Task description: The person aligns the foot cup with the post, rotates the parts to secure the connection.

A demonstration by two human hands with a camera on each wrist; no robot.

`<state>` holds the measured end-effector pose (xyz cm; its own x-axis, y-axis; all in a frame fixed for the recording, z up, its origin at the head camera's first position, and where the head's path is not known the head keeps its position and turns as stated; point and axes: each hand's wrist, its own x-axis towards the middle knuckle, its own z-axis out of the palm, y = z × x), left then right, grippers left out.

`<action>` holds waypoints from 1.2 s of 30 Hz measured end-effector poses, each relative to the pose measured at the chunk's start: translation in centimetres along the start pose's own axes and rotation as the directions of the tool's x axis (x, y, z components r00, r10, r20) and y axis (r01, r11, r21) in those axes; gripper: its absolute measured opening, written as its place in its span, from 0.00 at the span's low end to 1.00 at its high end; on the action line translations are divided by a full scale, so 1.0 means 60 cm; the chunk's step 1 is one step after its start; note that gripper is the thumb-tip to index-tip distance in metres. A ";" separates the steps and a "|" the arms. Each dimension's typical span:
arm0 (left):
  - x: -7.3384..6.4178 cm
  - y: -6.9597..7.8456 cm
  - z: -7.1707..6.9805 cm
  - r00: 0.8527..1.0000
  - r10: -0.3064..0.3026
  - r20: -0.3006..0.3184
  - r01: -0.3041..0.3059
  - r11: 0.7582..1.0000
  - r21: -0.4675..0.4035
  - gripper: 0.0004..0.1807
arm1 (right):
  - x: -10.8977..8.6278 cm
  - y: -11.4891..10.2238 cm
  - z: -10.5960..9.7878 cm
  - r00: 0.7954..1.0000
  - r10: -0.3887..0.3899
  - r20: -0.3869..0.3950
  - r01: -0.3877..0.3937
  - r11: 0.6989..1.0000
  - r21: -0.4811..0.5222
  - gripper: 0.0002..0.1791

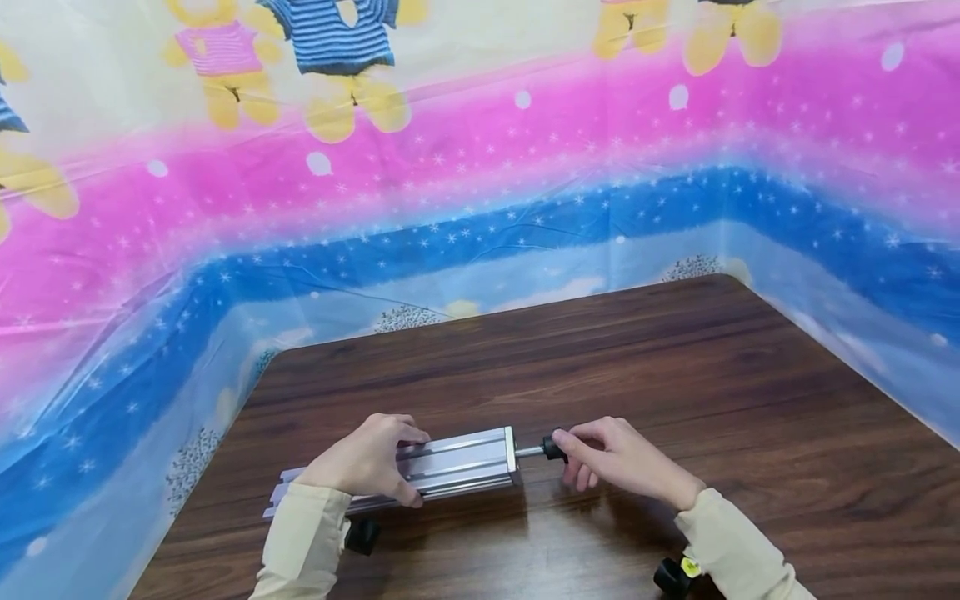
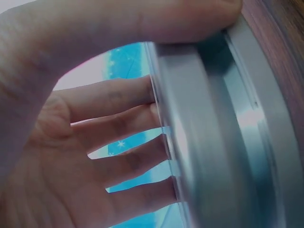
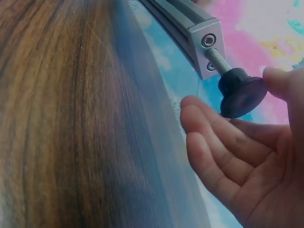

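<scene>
A silver aluminium extrusion profile (image 1: 465, 461) lies lengthwise over the table, with long slots along its sides. My left hand (image 1: 367, 458) grips it near the middle, thumb on the near side and fingers on the far side. From the plate (image 3: 205, 57) on its right end, which has round socket-head screws, sticks a threaded rod (image 3: 218, 61) with a black levelling foot (image 3: 243, 97). My right hand (image 1: 618, 462) pinches this foot between thumb and index finger; its other fingers are bent loosely below. The profile's far left part is partly hidden by my left hand and sleeve.
The dark wood-grain table (image 1: 600, 350) has rounded far corners. A printed curtain (image 1: 480, 183) with toy bears and pink and blue bands hangs round its back and sides. Black wrist devices (image 1: 362, 536) sit at both cuffs, close to the tabletop.
</scene>
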<state>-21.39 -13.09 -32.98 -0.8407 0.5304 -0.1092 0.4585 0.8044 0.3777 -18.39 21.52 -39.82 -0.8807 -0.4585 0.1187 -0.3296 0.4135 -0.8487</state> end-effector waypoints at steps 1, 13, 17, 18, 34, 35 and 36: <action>0.000 -0.001 0.000 1.000 0.003 -0.003 -0.003 1.000 0.003 0.39 | 0.000 0.000 0.000 1.000 0.006 -0.003 -0.006 1.000 0.002 0.24; 0.006 -0.010 -0.001 1.000 0.030 -0.004 -0.030 0.999 0.010 0.38 | -0.001 0.013 0.007 0.962 -0.247 -0.120 0.252 0.967 0.033 0.33; 0.008 -0.011 -0.001 0.999 0.035 0.003 -0.035 0.999 0.012 0.38 | 0.003 0.014 0.009 0.964 -0.234 -0.128 0.239 0.971 0.024 0.26; 0.009 -0.011 -0.001 0.999 0.034 0.002 -0.034 0.999 0.014 0.38 | 0.004 0.014 0.009 0.966 -0.225 -0.128 0.228 0.974 0.013 0.25; 0.010 -0.018 0.006 1.000 -0.002 -0.002 0.002 1.000 -0.007 0.38 | 0.013 0.007 0.012 0.999 -0.033 -0.027 0.033 0.999 0.021 0.19; 0.009 -0.019 0.006 1.000 -0.001 -0.003 0.001 1.000 -0.008 0.38 | 0.014 0.007 0.012 0.999 -0.024 -0.025 0.025 1.000 0.018 0.21; 0.009 -0.019 0.006 1.000 0.000 -0.004 0.000 1.000 -0.009 0.38 | 0.014 0.007 0.012 1.000 -0.014 -0.022 0.014 1.000 0.020 0.22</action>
<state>-22.24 -13.63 -33.78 -0.8421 0.5290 -0.1052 0.4556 0.8020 0.3862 -19.04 20.74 -40.42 -0.8835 -0.4464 0.1420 -0.3354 0.3912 -0.8570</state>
